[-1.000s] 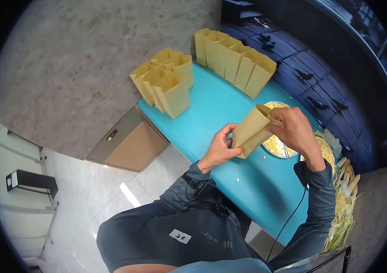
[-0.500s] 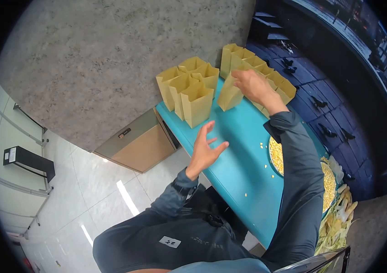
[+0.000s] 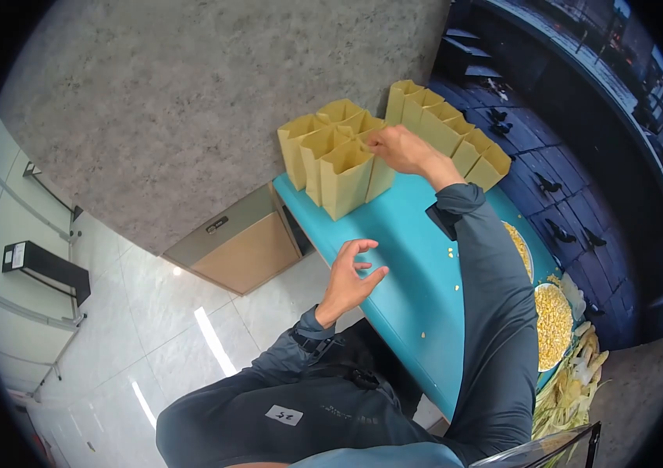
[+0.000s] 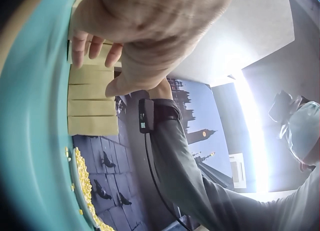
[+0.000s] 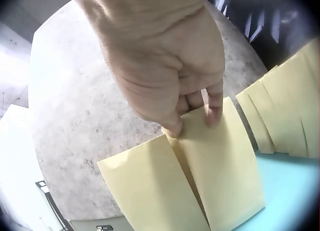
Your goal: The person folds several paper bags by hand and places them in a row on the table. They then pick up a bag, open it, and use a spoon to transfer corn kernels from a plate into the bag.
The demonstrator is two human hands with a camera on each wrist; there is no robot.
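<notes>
My right hand [image 3: 409, 150] pinches the top edge of an upright yellow-brown paper bag [image 3: 380, 179], thumb on one side and fingers on the other in the right wrist view. This bag [image 5: 225, 166] stands close beside the front bag [image 3: 344, 189] of the left cluster, side by side with it. My left hand [image 3: 347, 281] hovers over the table's near edge, fingers spread and loosely bent, with nothing in them. In the left wrist view the same hand [image 4: 150, 31] overlaps the paper bags behind it.
A row of open paper bags [image 3: 440, 129] lines the back of the turquoise table [image 3: 417, 312]. Corn kernels [image 3: 554, 327] fill a round container at the right, and more kernels [image 3: 517, 246] lie partly behind my right sleeve. Corn husks [image 3: 565, 402] are heaped at the right end.
My right hand has carried the paper bag from over the corn leftward to the cluster. My left hand has let go of the bag and moved back toward the table edge.
</notes>
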